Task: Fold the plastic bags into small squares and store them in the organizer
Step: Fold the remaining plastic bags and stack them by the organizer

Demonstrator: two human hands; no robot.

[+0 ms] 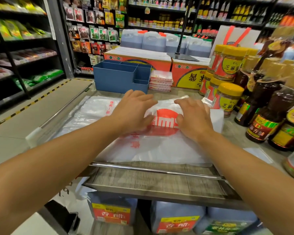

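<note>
A clear plastic bag (pixel 161 146) with a red round logo lies flat on the counter in front of me. My left hand (pixel 134 109) presses on its upper left part, fingers spread. My right hand (pixel 193 116) presses on the upper right part, fingers straight, just right of the logo. More clear bags (pixel 92 109) lie spread to the left. A blue organizer (pixel 120 77) with several compartments stands behind the hands. Right of it sits a stack of folded bags (pixel 160 81).
Jars with yellow lids (pixel 227 97) and dark sauce bottles (pixel 268 119) crowd the right side of the counter. Orange cartons (pixel 185 73) stand behind. A metal rail (pixel 159 170) runs along the counter's front edge. Store shelves fill the left and back.
</note>
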